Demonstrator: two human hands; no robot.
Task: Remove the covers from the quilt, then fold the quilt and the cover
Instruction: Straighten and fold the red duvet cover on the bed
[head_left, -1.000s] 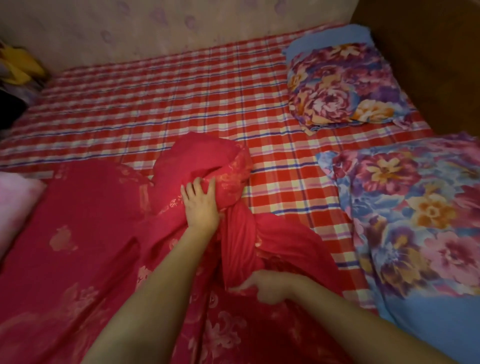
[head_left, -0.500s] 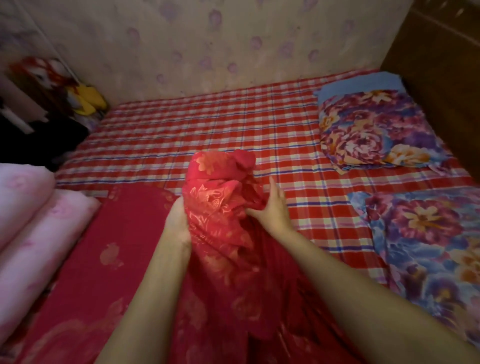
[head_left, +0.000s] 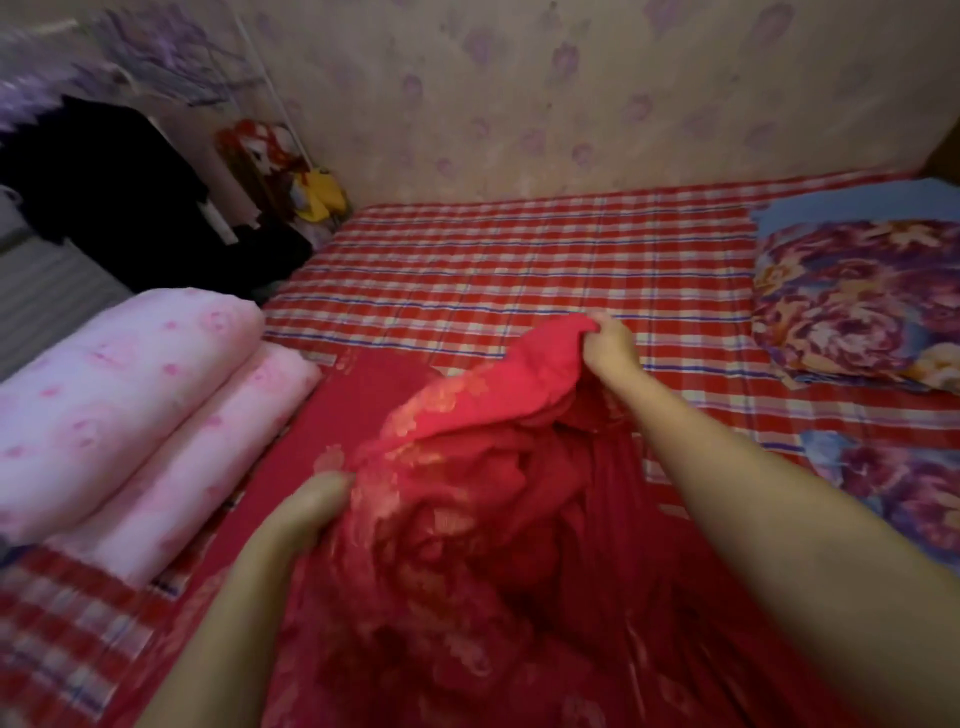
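At the centre of the frame, a person's right hand (head_left: 610, 345) clutches a raised corner of the red quilt cover (head_left: 467, 519), fingers curled round the cloth. The left hand (head_left: 311, 512), lower left of centre, grips the cover's gold-flowered edge. Bunched between both forearms, the cover lies on a red checked sheet (head_left: 519, 260) filling the upper middle, with rolled pink bedding (head_left: 119, 395) just beside it at left and a flowered pillow (head_left: 852, 301) well apart at right.
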